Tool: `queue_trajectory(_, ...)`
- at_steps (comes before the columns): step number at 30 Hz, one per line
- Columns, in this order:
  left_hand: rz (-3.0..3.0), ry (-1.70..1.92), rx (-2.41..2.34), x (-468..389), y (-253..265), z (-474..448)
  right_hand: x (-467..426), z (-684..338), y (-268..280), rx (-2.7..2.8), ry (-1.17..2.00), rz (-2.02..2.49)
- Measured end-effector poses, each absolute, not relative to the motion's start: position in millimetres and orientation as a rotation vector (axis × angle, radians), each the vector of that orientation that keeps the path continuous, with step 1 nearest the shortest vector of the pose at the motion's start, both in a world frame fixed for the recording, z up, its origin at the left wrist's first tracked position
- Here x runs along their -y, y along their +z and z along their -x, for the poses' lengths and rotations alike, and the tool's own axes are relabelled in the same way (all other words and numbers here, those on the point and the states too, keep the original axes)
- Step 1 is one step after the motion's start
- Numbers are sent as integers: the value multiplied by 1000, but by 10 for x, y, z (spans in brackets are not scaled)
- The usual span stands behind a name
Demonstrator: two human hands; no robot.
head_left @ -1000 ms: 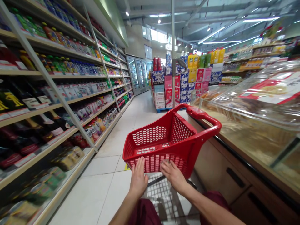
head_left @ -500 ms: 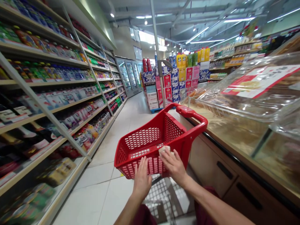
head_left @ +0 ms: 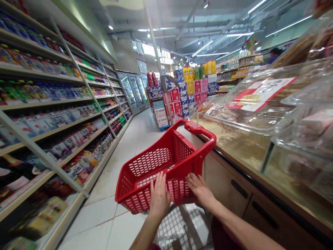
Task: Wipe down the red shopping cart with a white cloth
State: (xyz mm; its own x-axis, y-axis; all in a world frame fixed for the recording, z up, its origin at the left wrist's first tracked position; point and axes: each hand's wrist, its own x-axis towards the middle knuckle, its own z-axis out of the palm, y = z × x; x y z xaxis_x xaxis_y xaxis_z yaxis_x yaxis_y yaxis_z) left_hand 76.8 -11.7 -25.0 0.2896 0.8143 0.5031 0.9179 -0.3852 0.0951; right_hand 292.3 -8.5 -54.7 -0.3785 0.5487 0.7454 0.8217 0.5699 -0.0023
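A red plastic shopping basket point(head_left: 156, 163) with a perforated wall and a red handle point(head_left: 201, 131) is tilted in front of me over a wire trolley frame point(head_left: 179, 225). My left hand point(head_left: 159, 196) lies flat against its near wall, fingers up and apart. My right hand point(head_left: 201, 189) presses on the near right corner of the basket, fingers spread. The basket looks empty inside.
Long shelves of bottles and packets point(head_left: 52, 114) run along the left. A counter with clear food display covers point(head_left: 260, 114) lines the right. A stack of drink boxes point(head_left: 187, 97) and glass fridges point(head_left: 134, 90) stand down the white-tiled aisle point(head_left: 140, 135).
The basket has shifted left and lower in view and tilted more. My left hand slid higher on its wall; my right hand moved from the rim to the right corner.
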Motion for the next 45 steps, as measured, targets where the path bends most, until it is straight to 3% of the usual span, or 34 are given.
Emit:
queue_trajectory(6, 2231, -672, 1637, 21, -306, -800, 47, -2844, -124, 1869, -557, 1071)
queue_trajectory(11, 2175, -640, 1571, 20, -359, -803, -206, -3045, 281, 2050, -727, 945)
queue_trajectory(17, 2148, -620, 1592, 30, -362, -838, -324, -3675, 454, 1666, -758, 1394)
queue_trajectory(23, 2155, -656, 1589, 25, -369, -827, -320, -3199, 396, 1996, -776, 1062)
queue_trajectory(29, 2198, -687, 1608, 47, -353, -817, -483, -3603, 816, 1687, -728, 1347)
queue_trajectory(33, 2198, -731, 1598, 50, -369, -830, -467, -3515, 592, 1795, -686, 1445)
queue_trajectory(39, 2183, -720, 1585, 42, -384, -815, -431, -3458, 426, 2100, -748, 1157)
queue_trajectory(45, 2166, -703, 1572, 53, -409, -823, -489, -3755, 528, 1711, -788, 1459)
